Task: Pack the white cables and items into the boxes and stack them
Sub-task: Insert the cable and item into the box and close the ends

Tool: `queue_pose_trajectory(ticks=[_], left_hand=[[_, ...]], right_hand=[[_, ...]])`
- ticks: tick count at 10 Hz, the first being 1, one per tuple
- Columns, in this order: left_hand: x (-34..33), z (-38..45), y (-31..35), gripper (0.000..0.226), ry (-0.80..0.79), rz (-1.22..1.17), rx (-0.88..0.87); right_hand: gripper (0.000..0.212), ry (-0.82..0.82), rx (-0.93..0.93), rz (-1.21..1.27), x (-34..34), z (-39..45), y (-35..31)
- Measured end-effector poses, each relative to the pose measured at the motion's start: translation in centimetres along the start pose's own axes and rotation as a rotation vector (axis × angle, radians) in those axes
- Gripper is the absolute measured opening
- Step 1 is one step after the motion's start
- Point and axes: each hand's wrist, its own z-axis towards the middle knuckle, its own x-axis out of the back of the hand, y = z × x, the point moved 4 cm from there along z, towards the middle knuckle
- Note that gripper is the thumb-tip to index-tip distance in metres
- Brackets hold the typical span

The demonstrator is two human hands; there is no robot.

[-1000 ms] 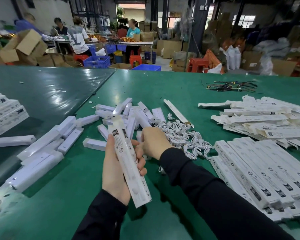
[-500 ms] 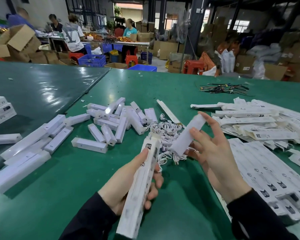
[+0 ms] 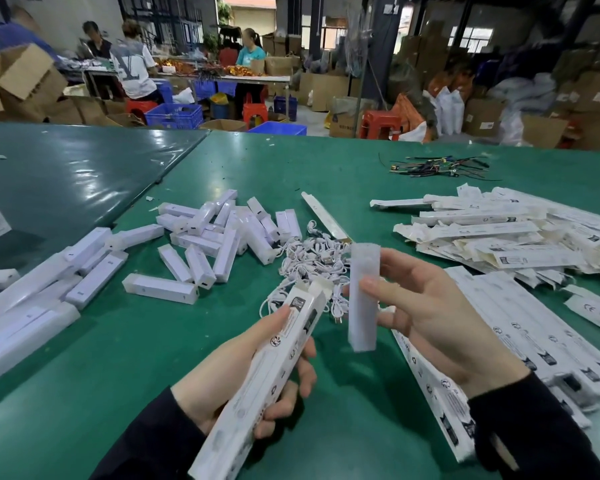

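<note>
My left hand (image 3: 236, 372) grips a long white printed box (image 3: 271, 368), tilted with its open flap end pointing up and away. My right hand (image 3: 426, 313) pinches a short white bar-shaped item (image 3: 362, 296), held almost upright just right of the box's open end. Behind both hands lies a tangle of white cables (image 3: 312, 261) on the green table (image 3: 326, 174). A heap of similar white items (image 3: 219, 233) sits further left.
Rows of packed boxes (image 3: 541, 334) lie at my right, with a loose pile of flat boxes (image 3: 499, 230) behind them. Longer white items (image 3: 42, 292) lie at the left. Dark wires (image 3: 437, 166) rest far back. People work at tables beyond.
My right hand left the pile carrying a white item and has turned it nearly upright beside the box opening. My left hand swung the box's open end up to the right.
</note>
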Motion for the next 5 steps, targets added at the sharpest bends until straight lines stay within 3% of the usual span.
queue_pose_trajectory(ticks=[1,2,3,4,5], left_hand=[[-0.8,-0.7,0.1,0.064,-0.064,-0.128,0.035],[-1.4,-1.2,0.1,0.063,-0.079,-0.113,0.060],[-1.8,-1.8,0.6,0.060,-0.093,-0.001,0.051],[-1.9,-1.8,0.8,0.051,-0.124,0.008,-0.008],[-1.9,-2.0,1.0,0.049,-0.107,0.023,-0.022]], right_hand=[[0.045,0.026,0.026,-0.276,-0.2,-0.2,0.3],[0.043,0.046,0.119,-0.394,-0.6,-0.2,0.0],[0.031,0.164,0.182,-0.345,0.3,-0.2,-0.6],[0.014,0.180,0.162,-0.338,1.1,-0.2,-1.1],[0.021,0.137,0.196,-0.349,1.1,-0.6,-2.0]])
